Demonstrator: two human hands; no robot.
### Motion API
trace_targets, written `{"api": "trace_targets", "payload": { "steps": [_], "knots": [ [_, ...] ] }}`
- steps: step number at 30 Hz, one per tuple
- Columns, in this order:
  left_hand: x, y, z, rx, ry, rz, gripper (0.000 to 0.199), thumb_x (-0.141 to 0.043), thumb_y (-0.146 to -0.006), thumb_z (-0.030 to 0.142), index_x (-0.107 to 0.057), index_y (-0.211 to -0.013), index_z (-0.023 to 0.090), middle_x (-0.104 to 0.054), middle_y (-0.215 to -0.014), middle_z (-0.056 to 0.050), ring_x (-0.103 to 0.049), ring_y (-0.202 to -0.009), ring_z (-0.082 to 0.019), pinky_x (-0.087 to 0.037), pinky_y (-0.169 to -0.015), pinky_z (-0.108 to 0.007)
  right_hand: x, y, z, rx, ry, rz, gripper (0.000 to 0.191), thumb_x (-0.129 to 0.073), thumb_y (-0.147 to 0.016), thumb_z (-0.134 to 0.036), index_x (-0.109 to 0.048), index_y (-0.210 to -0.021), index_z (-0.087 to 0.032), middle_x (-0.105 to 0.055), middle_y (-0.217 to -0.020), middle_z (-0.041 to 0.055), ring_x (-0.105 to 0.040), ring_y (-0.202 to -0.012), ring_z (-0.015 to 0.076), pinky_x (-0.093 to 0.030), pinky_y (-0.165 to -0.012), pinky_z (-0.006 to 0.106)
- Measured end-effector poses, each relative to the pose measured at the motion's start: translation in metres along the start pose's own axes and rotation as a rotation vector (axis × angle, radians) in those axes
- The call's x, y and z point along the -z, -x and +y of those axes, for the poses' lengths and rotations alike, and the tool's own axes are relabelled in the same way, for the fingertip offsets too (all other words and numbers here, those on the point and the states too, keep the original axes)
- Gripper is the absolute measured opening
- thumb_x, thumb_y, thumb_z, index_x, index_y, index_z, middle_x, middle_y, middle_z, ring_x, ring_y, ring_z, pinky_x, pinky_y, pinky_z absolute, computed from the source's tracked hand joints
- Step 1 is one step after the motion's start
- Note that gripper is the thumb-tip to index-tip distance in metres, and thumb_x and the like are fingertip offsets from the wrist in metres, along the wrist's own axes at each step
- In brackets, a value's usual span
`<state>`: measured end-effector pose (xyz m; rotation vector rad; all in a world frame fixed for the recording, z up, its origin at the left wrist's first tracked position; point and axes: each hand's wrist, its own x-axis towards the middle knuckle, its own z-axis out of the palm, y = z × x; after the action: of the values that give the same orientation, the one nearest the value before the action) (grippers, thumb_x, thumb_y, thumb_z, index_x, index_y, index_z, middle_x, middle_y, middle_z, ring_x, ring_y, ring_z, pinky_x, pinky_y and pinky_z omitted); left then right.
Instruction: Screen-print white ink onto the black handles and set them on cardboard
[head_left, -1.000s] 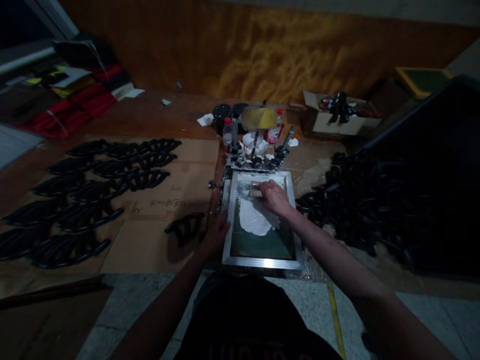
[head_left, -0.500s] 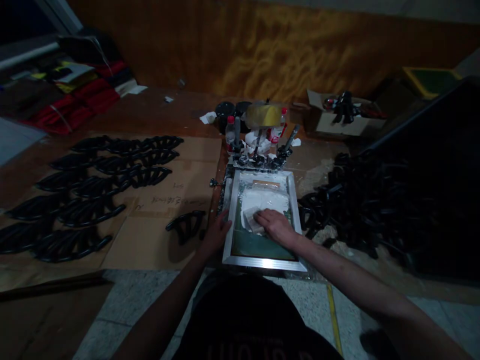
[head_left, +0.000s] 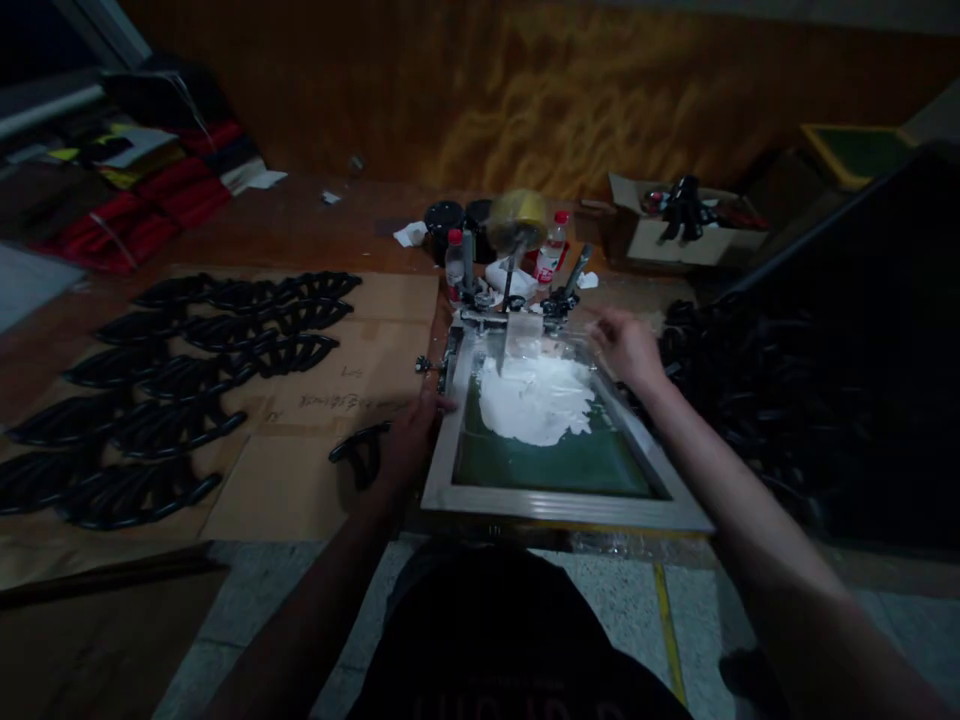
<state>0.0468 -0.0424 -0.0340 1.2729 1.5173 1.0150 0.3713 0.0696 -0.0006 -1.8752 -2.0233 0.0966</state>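
Observation:
An aluminium screen-printing frame [head_left: 559, 505] with green mesh [head_left: 555, 465] looks raised at its near edge, hinged at the far side on metal clamps [head_left: 510, 320]. A white ink patch [head_left: 534, 400] covers the middle of the mesh. My left hand [head_left: 412, 435] is at the frame's left rail, fingers over it. My right hand [head_left: 626, 345] hangs open past the frame's far right corner, holding nothing. A pale translucent scraper [head_left: 523, 335] appears to lie at the far end of the mesh, though it is blurred.
Rows of black moulded parts [head_left: 210, 380] lie on cardboard [head_left: 390, 300] to the left, one [head_left: 360, 450] near my left hand. A black heap [head_left: 750, 400] is on the right. Bottles [head_left: 551, 250], black jars [head_left: 450, 230] and a yellow tape roll [head_left: 517, 220] stand beyond.
The frame's near edge has lifted toward me. My right hand has left the scraper and moved up and right off the mesh, fingers open. The ink patch now sits further forward.

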Motion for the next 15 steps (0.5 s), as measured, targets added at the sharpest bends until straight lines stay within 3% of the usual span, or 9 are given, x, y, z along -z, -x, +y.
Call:
{"api": "trace_targets", "payload": {
  "steps": [2, 4, 6, 8, 10, 11, 13, 14, 15],
  "knots": [
    [-0.002, -0.012, 0.027, -0.060, 0.142, 0.043, 0.055, -0.034, -0.093, 0.061, -0.069, -0.095, 0.018, -0.071, -0.089, -0.007, -0.066, -0.085, -0.022, -0.054, -0.071, -0.031, -0.001, 0.009, 0.029, -0.136, 0.007, 0.001, 0.038, -0.041, -0.098, -0.026, -0.068, -0.119, -0.009, -0.070, -0.099, 0.0144, -0.064, -0.088, 0.0230, -0.048, -0.083, 0.035],
    [-0.005, -0.026, 0.053, -0.122, 0.276, 0.074, 0.056, -0.034, -0.093, 0.063, -0.067, -0.102, 0.018, -0.071, -0.091, -0.007, -0.067, -0.081, -0.020, -0.054, -0.065, -0.029, -0.016, 0.031, 0.038, -0.159, -0.003, -0.095, 0.036, -0.042, -0.098, -0.030, -0.072, -0.105, -0.011, -0.071, -0.094, 0.0137, -0.064, -0.088, 0.0220, -0.048, -0.082, 0.033],
    [-0.008, -0.035, 0.071, -0.159, 0.336, 0.103, 0.055, -0.036, -0.093, 0.062, -0.062, -0.112, 0.018, -0.071, -0.096, -0.008, -0.067, -0.079, -0.018, -0.053, -0.061, -0.026, -0.042, 0.060, 0.026, -0.051, -0.031, -0.206, 0.029, -0.055, -0.094, -0.038, -0.074, -0.094, -0.016, -0.071, -0.092, 0.0099, -0.063, -0.090, 0.0214, -0.048, -0.083, 0.031],
    [-0.013, -0.033, 0.074, -0.154, 0.358, 0.134, 0.055, -0.035, -0.093, 0.062, -0.055, -0.120, 0.019, -0.072, -0.099, -0.008, -0.068, -0.076, -0.016, -0.052, -0.057, -0.024, -0.069, 0.086, 0.000, 0.114, -0.012, -0.302, 0.028, -0.066, -0.087, -0.042, -0.073, -0.095, -0.016, -0.070, -0.101, 0.0106, -0.061, -0.100, 0.0245, -0.046, -0.090, 0.034],
    [-0.025, -0.021, 0.059, -0.070, 0.372, 0.120, 0.056, -0.036, -0.092, 0.065, -0.052, -0.120, 0.019, -0.073, -0.095, -0.009, -0.068, -0.072, -0.016, -0.052, -0.055, -0.024, -0.087, 0.106, -0.031, 0.188, 0.040, -0.372, 0.025, -0.066, -0.088, -0.035, -0.070, -0.101, -0.013, -0.068, -0.111, 0.0147, -0.059, -0.106, 0.0273, -0.044, -0.093, 0.036],
    [-0.033, -0.011, 0.044, 0.026, 0.361, 0.059, 0.057, -0.038, -0.090, 0.066, -0.054, -0.116, 0.018, -0.074, -0.091, -0.009, -0.068, -0.070, -0.017, -0.052, -0.054, -0.025, -0.092, 0.113, -0.045, 0.166, 0.061, -0.392, 0.024, -0.062, -0.091, -0.031, -0.069, -0.104, -0.012, -0.067, -0.111, 0.0166, -0.059, -0.106, 0.0278, -0.044, -0.092, 0.036],
    [-0.052, 0.013, 0.006, 0.298, 0.297, -0.167, 0.058, -0.043, -0.087, 0.069, -0.058, -0.108, 0.017, -0.074, -0.087, -0.012, -0.069, -0.068, -0.020, -0.053, -0.052, -0.028, -0.095, 0.126, -0.072, 0.063, 0.061, -0.387, 0.023, -0.056, -0.094, -0.026, -0.065, -0.108, -0.011, -0.068, -0.107, 0.0181, -0.061, -0.101, 0.0275, -0.044, -0.088, 0.036],
    [-0.060, 0.024, -0.015, 0.442, 0.259, -0.294, 0.060, -0.042, -0.086, 0.070, -0.060, -0.106, 0.016, -0.075, -0.091, -0.015, -0.071, -0.070, -0.022, -0.054, -0.051, -0.030, -0.094, 0.131, -0.084, 0.045, 0.037, -0.376, 0.022, -0.054, -0.095, -0.026, -0.064, -0.108, -0.011, -0.068, -0.104, 0.0175, -0.062, -0.099, 0.0272, -0.045, -0.086, 0.036],
    [-0.067, 0.034, -0.035, 0.511, 0.233, -0.350, 0.061, -0.039, -0.086, 0.071, -0.060, -0.108, 0.017, -0.074, -0.098, -0.017, -0.072, -0.077, -0.024, -0.055, -0.053, -0.032, -0.094, 0.136, -0.093, 0.072, -0.011, -0.369, 0.021, -0.054, -0.095, -0.026, -0.064, -0.107, -0.012, -0.068, -0.102, 0.0159, -0.062, -0.098, 0.0264, -0.045, -0.086, 0.035]
  ]
}}
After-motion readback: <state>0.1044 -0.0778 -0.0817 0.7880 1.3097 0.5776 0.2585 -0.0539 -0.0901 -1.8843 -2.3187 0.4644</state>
